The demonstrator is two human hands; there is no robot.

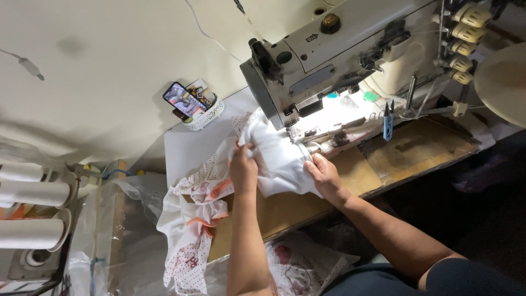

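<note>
Two hands are laid on one piece of white fabric (276,159) at the needle end of a grey industrial sewing machine (329,55). The left hand (244,164) is closed over a bunched fold of the cloth, pinching it between thumb and fingers, while the right hand (324,176) is spread fairly flat with the fingers pressed on the fabric just beside the presser foot (298,137), which is lit by the machine lamp. The work is judged to be partway through a seam: the part under the foot is being guided, and a long tail of dotted white and orange cloth (192,230) is left hanging off the near left edge of the wooden tabletop (350,175), seemingly not yet fed through. How much is sewn already cannot be told. As for containers, a small white perforated basket (205,118) is set at the far left of the tabletop, with a phone (183,100) propped in it and small items too blurred to name. Blue thread snips (388,121) are hung near the machine on the right.
</note>
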